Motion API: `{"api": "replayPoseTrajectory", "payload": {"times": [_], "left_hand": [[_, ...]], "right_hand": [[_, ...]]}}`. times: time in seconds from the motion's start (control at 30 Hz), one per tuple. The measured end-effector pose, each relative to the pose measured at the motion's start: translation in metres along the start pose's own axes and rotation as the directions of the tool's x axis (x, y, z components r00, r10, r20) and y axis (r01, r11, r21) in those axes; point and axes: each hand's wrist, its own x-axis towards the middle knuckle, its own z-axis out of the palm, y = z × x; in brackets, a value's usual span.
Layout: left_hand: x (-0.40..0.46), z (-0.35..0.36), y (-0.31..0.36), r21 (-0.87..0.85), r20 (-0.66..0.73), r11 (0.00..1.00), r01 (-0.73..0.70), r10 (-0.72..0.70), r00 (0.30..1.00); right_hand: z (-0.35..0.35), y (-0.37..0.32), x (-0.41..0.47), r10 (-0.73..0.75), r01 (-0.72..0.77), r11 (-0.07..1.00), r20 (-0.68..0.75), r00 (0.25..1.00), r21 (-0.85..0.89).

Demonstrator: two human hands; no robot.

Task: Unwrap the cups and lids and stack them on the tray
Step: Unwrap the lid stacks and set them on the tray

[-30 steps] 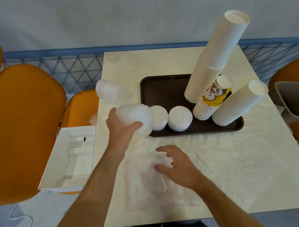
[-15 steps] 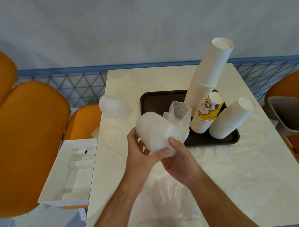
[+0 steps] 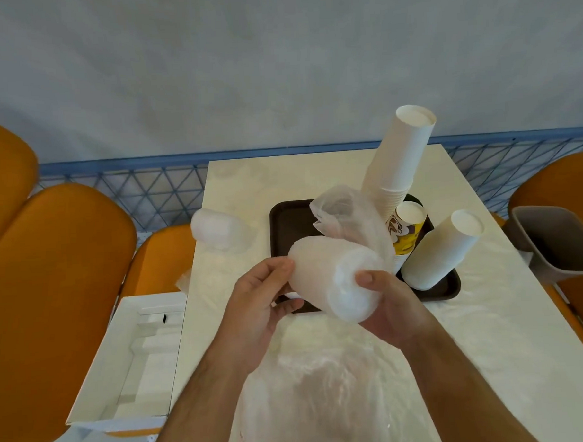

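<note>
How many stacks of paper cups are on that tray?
3: a tall white stack at the tray's back, a printed yellow stack before it, a white stack at the right. Others may be hidden.

A pale table (image 3: 488,329) is being seen from above. Orange chairs (image 3: 53,298) are being kept on its left side, and another orange chair (image 3: 559,182) is being kept on the right. An open white box (image 3: 129,361) is being held on a left chair. A grey bin (image 3: 561,242) is being kept by the table's right edge. A blue fence (image 3: 148,190) is being seen behind, under a grey wall (image 3: 276,61).
</note>
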Motion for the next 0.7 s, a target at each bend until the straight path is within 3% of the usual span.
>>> {"api": "replayPoseTrajectory", "payload": {"times": [0.3, 0.37, 0.43, 0.6, 0.7], "left_hand": [[-0.003, 0.010, 0.004, -0.318, 0.136, 0.946, 0.067, -0.024, 0.990], [-0.005, 0.012, 0.006, -0.306, 0.153, 0.951, 0.045, 0.002, 0.988], [-0.006, 0.014, 0.010, -0.249, 0.159, 0.968, 0.006, 0.035, 0.987], [-0.009, 0.016, 0.019, -0.161, 0.178, 0.985, -0.057, 0.085, 0.980], [-0.011, 0.017, 0.024, -0.128, 0.212, 0.991, -0.040, 0.066, 0.975]], "right_hand": [[-0.013, 0.007, 0.001, 0.002, -0.012, 0.948, 0.032, 0.999, 0.319], [-0.013, 0.009, 0.005, -0.024, -0.044, 0.932, 0.183, 0.983, 0.360], [-0.016, 0.012, 0.005, -0.062, -0.018, 0.957, 0.267, 0.962, 0.289], [-0.025, 0.012, 0.010, -0.019, -0.111, 0.926, 0.338, 0.941, 0.361], [-0.031, 0.012, 0.007, 0.001, -0.108, 0.920, 0.274, 0.962, 0.376]]}}
